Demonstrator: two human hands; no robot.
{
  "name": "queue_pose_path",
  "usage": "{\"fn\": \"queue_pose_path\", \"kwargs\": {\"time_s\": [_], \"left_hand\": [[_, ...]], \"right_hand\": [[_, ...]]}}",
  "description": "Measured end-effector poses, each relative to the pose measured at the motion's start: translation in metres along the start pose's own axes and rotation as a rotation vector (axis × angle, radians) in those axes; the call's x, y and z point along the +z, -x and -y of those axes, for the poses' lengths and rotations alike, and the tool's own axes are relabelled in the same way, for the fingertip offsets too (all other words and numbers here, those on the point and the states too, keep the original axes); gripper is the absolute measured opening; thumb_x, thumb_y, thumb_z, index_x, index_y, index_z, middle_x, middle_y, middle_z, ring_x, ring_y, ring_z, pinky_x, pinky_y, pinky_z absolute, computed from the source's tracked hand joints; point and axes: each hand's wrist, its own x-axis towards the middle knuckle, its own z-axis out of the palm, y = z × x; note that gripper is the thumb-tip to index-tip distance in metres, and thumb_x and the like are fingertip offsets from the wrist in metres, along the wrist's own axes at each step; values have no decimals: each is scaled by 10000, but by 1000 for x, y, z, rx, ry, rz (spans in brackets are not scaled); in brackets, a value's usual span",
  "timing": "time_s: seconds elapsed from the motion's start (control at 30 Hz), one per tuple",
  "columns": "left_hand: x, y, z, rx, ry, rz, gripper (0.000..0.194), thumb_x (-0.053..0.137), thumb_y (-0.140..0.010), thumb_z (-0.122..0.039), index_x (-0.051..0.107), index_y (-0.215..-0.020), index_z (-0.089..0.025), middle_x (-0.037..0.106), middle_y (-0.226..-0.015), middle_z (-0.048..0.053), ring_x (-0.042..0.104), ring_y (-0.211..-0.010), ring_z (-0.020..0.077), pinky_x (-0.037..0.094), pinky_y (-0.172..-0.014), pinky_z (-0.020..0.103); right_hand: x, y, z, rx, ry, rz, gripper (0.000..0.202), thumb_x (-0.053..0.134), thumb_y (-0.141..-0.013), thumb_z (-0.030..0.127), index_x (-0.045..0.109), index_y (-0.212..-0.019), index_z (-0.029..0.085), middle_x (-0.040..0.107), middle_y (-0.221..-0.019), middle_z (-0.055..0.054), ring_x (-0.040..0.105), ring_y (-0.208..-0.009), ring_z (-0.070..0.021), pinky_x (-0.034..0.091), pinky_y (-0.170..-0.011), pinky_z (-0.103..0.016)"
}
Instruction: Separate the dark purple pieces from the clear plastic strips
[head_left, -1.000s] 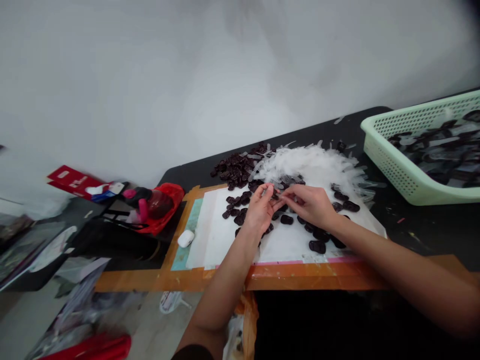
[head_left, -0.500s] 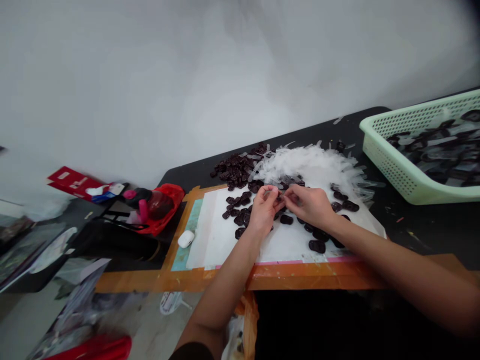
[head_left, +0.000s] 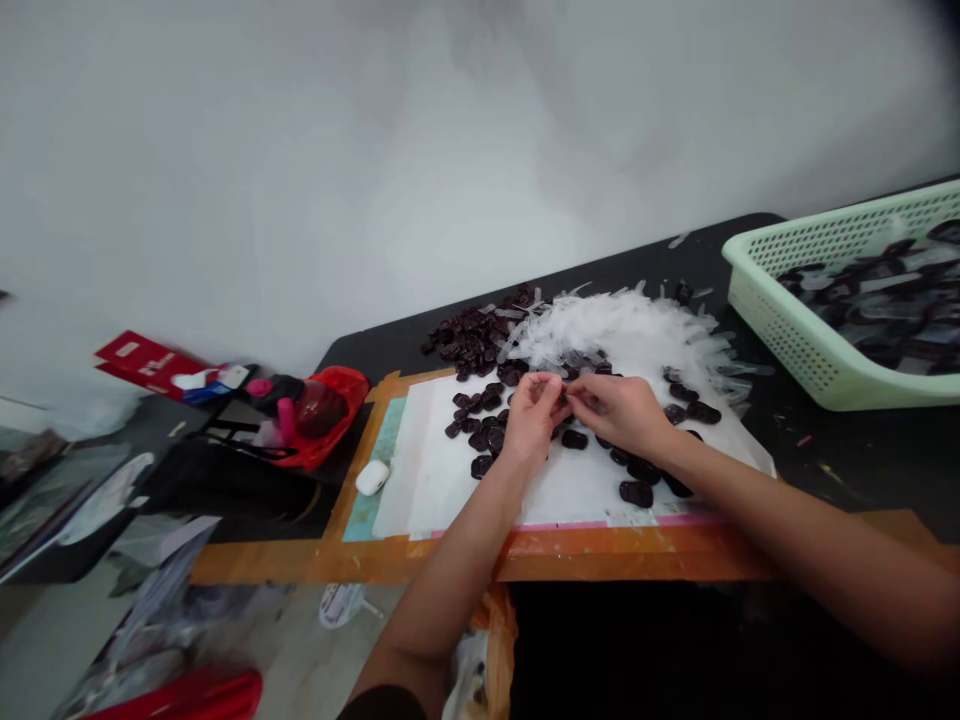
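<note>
White sheet (head_left: pixel 435 470), hands (head_left: pixel 574 415) pinching piece (head_left: pixel 564 401)

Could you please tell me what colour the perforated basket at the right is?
The basket is pale mint green, seen in the head view.

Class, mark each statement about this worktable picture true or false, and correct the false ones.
1. Both hands meet over the white sheet. True: the left hand and right hand meet fingertip to fingertip.
2. The basket is red. False: it is pale green.
3. Dark pieces lie heaped beside a clear plastic pile. True.
4. The small white case sits inside the basket. False: it lies at the sheet's left edge.
</note>
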Motion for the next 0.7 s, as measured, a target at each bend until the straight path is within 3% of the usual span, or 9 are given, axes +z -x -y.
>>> {"fn": "queue_pose_path", "kwargs": {"time_s": [0.2, 0.3, 0.43, 0.6, 0.7], "left_hand": [[2, 3, 2, 83, -86, -8, 318, 711, -741, -407, 503, -853, -195, 600, -779, -27, 610, -718, 96, 532, -723, 262], [2, 4, 0, 162, -181, -11, 271, 650, -787, -431, 592, -861, -177, 639, -919, 27, 627, -781, 124, 544, -711, 268], [-3, 2, -4, 282, -303, -25, 235, 728, -722, -346, 685, -870, -168, 645, -1100, 62, 637, -834, 134, 540, -720, 250], [-4, 2, -5, 290, -321, -43, 242, 748, -702, -309, 682, -886, -166, 705, -928, 54, 652, -739, 128, 536, -731, 267], [-4, 5, -5, 341, -392, -46, 200, 713, -738, -318, 685, -876, -175, 704, -1007, 67, 667, -779, 142, 540, -750, 278]], "right_hand": [[-1, -1, 0, 99, -150, 28, 145, 526, -842, 258, 648, -848, 179, 654, -683, -14, 562, -569, -121, 378, -541, -233], [0, -4, -1, 234, -371, -25, 135, 559, -827, 284, 638, -830, 175, 643, -665, -16, 559, -566, -123, 406, -539, -236], [0, -8, -2, 352, -705, -36, 207, 609, -797, 372, 618, -797, 166, 660, -676, -48, 615, -611, -159, 467, -558, -260], [0, -10, -1, 353, -821, -10, 281, 664, -758, 444, 633, -780, 165, 696, -709, -69, 661, -664, -190, 519, -615, -299], [2, -9, -3, 348, -826, -22, 285, 677, -756, 443, 641, -782, 162, 701, -731, -70, 667, -689, -190, 522, -628, -297]]}}
